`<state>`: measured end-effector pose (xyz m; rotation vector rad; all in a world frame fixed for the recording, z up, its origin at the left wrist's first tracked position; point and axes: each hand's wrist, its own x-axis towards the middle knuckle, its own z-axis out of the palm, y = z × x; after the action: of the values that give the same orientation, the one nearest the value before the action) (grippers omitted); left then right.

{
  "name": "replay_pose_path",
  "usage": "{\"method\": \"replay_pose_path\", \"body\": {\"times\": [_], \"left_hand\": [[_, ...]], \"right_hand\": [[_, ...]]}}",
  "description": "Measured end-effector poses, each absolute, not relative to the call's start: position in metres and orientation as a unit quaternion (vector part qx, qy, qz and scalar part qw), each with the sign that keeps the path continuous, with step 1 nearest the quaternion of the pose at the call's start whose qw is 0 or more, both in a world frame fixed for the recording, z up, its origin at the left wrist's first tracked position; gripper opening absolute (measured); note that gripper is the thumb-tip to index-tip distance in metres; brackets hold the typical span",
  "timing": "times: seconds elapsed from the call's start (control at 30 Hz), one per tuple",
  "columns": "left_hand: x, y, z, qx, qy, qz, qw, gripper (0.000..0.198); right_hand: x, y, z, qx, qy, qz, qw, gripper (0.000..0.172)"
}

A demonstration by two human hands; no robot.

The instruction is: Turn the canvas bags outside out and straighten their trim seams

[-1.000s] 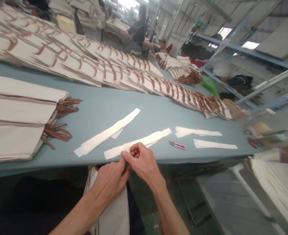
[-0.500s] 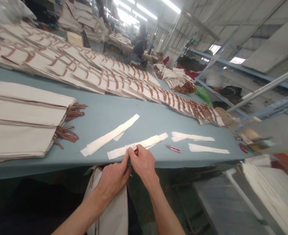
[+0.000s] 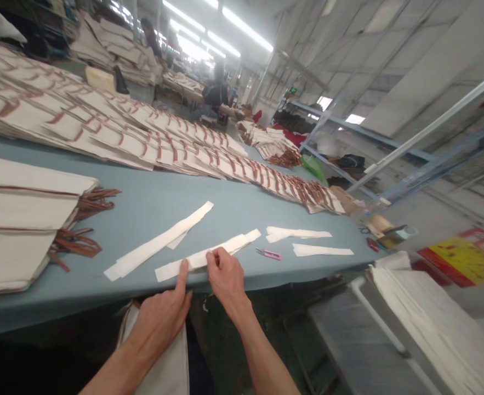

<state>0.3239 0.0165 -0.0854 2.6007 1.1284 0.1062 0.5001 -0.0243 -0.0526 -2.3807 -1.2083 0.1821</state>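
Observation:
A stack of white strips (image 3: 242, 242) lies near the front edge of the blue-covered table. My right hand (image 3: 227, 277) pinches a strip at the stack's middle between thumb and fingers. To its left, my left hand (image 3: 161, 315) presses a stretched index fingertip on the same strip; its thumb is apart and its other fingers are partly hidden. Beneath my left hand and forearm, below the table edge, hangs a cream fabric piece (image 3: 168, 365). Another stack of strips (image 3: 159, 241) lies beyond on the left. Pink-handled thread snips (image 3: 270, 254) rest to the right.
Cream fabric pieces with brown ties (image 3: 23, 206) are piled at the left. Long overlapping rows of brown-trimmed pieces (image 3: 176, 145) run along the table's far side. More white strips (image 3: 324, 249) lie at the right. Beyond the table's right end stands stacked pale fabric (image 3: 426, 312).
My fingertips, close together before, are now apart, the left one further toward the strip's left end. My view has turned to the right.

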Motion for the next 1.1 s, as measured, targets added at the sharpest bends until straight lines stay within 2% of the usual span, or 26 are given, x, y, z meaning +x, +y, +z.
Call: {"method": "replay_pose_path", "body": {"times": [0.33, 0.57, 0.77, 0.93, 1.0, 1.1], "left_hand": [[0.331, 0.021, -0.088, 0.914, 0.382, -0.059, 0.127, 0.072], [0.321, 0.023, -0.112, 0.923, 0.376, -0.023, 0.078, 0.075], [0.322, 0.021, -0.101, 0.918, 0.381, -0.05, 0.1, 0.076], [0.323, 0.022, -0.097, 0.92, 0.37, -0.032, 0.127, 0.075], [0.323, 0.023, -0.1, 0.918, 0.371, -0.031, 0.138, 0.075], [0.324, 0.024, -0.103, 0.907, 0.383, -0.024, 0.175, 0.076]], "right_hand": [[0.652, -0.042, -0.032, -0.888, -0.379, 0.013, 0.26, 0.027], [0.743, -0.037, -0.018, -0.905, -0.314, 0.01, 0.287, 0.034], [0.788, -0.045, 0.019, -0.9, -0.24, 0.0, 0.365, 0.035], [0.771, -0.048, 0.059, -0.844, -0.256, 0.027, 0.47, 0.028], [0.748, -0.045, 0.077, -0.807, -0.296, 0.047, 0.508, 0.035], [0.699, -0.042, 0.101, -0.75, -0.368, 0.086, 0.542, 0.057]]}}
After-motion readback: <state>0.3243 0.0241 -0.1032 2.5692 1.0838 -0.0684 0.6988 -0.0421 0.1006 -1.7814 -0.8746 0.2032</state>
